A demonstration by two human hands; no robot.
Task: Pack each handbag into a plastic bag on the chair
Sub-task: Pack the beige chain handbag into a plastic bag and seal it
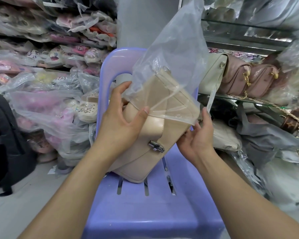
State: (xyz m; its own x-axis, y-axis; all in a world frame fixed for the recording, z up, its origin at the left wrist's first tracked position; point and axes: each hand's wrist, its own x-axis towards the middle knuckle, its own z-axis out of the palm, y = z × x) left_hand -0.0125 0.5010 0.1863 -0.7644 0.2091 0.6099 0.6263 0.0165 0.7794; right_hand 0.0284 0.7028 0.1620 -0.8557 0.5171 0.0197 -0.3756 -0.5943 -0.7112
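Left hand [121, 118]: clamped on the beige handbag [145, 152]. Fingers wrap behind its upper left end and the thumb [144, 112] lies across the front, pressing the mouth edge of the clear plastic bag [176, 57] onto the leather.

Right hand [196, 137]: fingers curled against the handbag's right edge, just below the bag mouth; one digit raised, touching the film edge. Cannot tell whether it also pinches the film.

Handbag position: tilted, upper end inside the plastic bag, lower half with the metal turn-lock clasp [156, 146] still outside. It is held above the seat of the lilac plastic chair [145, 213], its lower corner close to the seat; contact not clear.

Counts:
- handbags in hand: 1
- plastic bags being used: 1, its closed end standing up loose
- chairs: 1
- glass shelf [235, 99] at right: 1 cream handbag [212, 75], touching 1 pink quilted handbag [240, 80] with a gold chain
- black backpack [5, 135]: 1, on the floor at left

Bagged footwear stacked on the left shelves, too many and too blurred to count
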